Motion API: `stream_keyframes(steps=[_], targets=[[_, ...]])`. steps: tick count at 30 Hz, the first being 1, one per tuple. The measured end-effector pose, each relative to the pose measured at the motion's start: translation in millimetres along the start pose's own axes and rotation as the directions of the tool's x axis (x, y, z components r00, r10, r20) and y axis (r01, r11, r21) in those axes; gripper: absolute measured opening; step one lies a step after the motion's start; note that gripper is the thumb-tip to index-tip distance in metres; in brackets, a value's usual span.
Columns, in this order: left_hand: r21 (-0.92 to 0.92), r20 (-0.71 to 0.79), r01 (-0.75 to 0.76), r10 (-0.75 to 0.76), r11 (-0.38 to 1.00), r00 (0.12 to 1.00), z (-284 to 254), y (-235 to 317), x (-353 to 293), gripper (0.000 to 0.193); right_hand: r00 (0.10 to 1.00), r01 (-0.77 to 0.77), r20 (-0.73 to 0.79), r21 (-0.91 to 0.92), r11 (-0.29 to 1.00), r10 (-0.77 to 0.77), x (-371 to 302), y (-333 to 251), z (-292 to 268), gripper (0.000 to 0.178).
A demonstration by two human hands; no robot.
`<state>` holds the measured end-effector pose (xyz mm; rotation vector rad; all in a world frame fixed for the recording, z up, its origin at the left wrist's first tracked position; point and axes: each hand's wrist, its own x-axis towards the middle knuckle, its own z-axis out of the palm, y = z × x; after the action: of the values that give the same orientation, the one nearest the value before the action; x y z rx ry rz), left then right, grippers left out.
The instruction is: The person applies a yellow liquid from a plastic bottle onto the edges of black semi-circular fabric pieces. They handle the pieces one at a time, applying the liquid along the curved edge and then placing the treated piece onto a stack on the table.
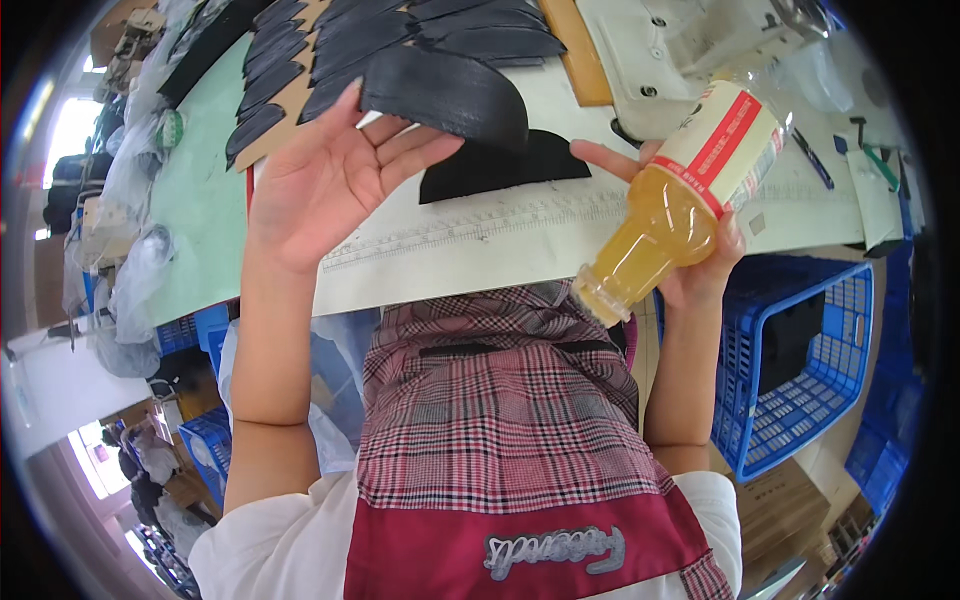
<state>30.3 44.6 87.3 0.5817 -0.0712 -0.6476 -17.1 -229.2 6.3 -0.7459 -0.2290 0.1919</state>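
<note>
My left hand (335, 175) grips a curved black leather-like piece (450, 95) by its near edge, thumb and fingers at its left end. In my right hand (705, 255) is a bottle of yellow liquid (672, 215) with a cream and red label. The bottle tilts, its neck down toward my apron, and one finger of that hand points left. Flat on the white tabletop (450, 240), between my hands, lies a black half-moon piece (505, 165). Overlapping rows of similar black pieces (270, 85) rest on a brown board at the back left.
A cream sewing machine (650, 50) stands at the back right beside a wooden strip (578, 50). A pen (812, 160) lies at the right. Below the table's right side is a blue plastic crate (745, 400). Clear plastic bags (135, 270) hang along the left.
</note>
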Motion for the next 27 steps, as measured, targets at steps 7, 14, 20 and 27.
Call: stream_keyframes(steps=[7, 14, 20, 27], targets=[[0.354, -0.286, -0.074, 0.183, 0.932, 0.941, -32, 52, -42, 0.032, 0.999, -0.035, 0.009, -0.188, 0.982, 0.037, 30, 6, 13, 0.075], [0.532, -0.242, -0.265, 0.444, 0.804, 0.863, -101, 179, -21, 0.024, 0.976, 0.070, -0.191, -0.189, 0.979, -0.107, 38, 14, 9, 0.077], [0.442, -0.137, -0.425, 0.527, 0.790, 0.839, -137, 254, 61, 0.023, 0.955, 0.081, -0.256, -0.259, 0.963, -0.149, 40, 16, 17, 0.082], [0.538, -0.287, -0.364, 0.571, 0.760, 0.769, -227, 283, 85, 0.022, 0.935, 0.152, -0.271, -0.270, 0.951, -0.227, 47, 22, 22, 0.077]])
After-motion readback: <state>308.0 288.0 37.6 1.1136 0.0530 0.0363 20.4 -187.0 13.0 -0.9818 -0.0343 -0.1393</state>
